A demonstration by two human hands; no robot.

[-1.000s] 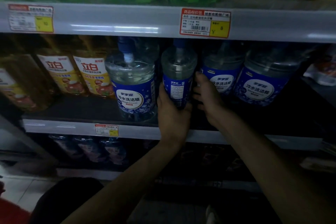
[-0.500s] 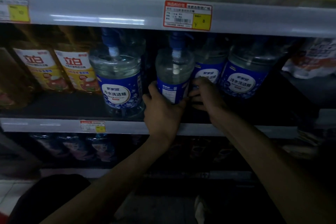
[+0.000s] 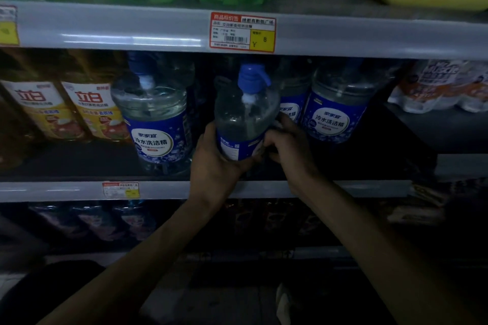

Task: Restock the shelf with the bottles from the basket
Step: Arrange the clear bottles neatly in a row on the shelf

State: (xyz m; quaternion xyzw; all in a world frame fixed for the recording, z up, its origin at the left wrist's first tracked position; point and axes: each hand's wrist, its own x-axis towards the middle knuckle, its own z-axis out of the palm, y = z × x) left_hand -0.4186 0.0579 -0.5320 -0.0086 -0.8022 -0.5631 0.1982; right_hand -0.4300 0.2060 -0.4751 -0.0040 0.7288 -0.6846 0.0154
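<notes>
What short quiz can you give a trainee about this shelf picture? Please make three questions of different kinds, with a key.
1. True or false: the left hand and the right hand both hold the pump bottle.
2. Which colour is the pump bottle's label? A red, B blue, C green.
3. Fill in: the yellow field of the price tag above the pump bottle shows the number ___.
Key: 1 true; 2 B; 3 8.
</notes>
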